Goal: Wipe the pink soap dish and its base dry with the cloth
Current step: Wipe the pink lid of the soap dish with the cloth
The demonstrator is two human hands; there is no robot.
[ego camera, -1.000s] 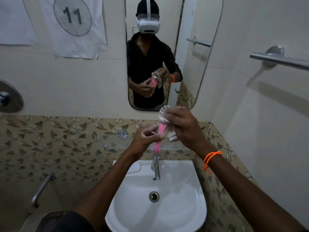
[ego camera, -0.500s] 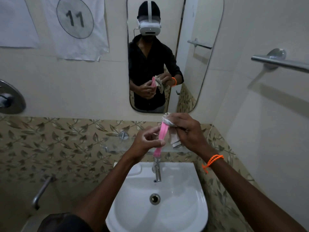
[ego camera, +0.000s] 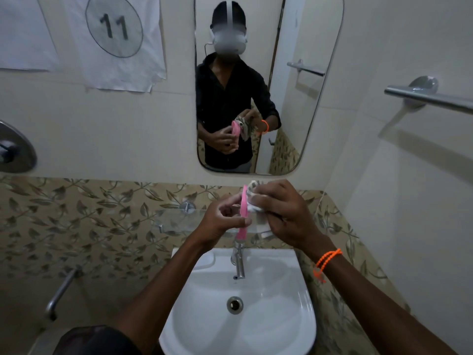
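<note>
Above the white wash basin (ego camera: 294,290), both hands work at chest height in front of the patterned tile band (ego camera: 76,213). Left hand (ego camera: 222,221): fingers curled round the lower half of the pink soap dish (ego camera: 243,206), which is held on edge, nearly upright, its thin rim facing the camera. The lower end of the dish shows below the hand, directly above the chrome tap (ego camera: 239,262). Right hand (ego camera: 284,213): fingers curled over a bunched pale cloth (ego camera: 254,201), pressing it against the right face of the dish near its upper end. Cloth and dish are in contact; part of the cloth shows above the knuckles and part below the fingertips. Whether the piece held is the dish proper or its base cannot be told from this angle, and no second pink piece is discernible.

An orange beaded band (ego camera: 326,260) sits on the right wrist. The basin drain (ego camera: 234,305) is visible at centre. A glass shelf (ego camera: 179,221) on chrome brackets runs along the wall behind the hands. The mirror (ego camera: 307,98) reflects the person in a dark shirt and a white headset, holding the same dish and cloth. A sheet of paper marked 11 (ego camera: 114,39) hangs to the left of the mirror. A chrome towel bar (ego camera: 430,97) is fixed on the right wall, a round chrome fitting (ego camera: 15,149) on the left wall, and a grey lever handle (ego camera: 61,293) sits lower left.
</note>
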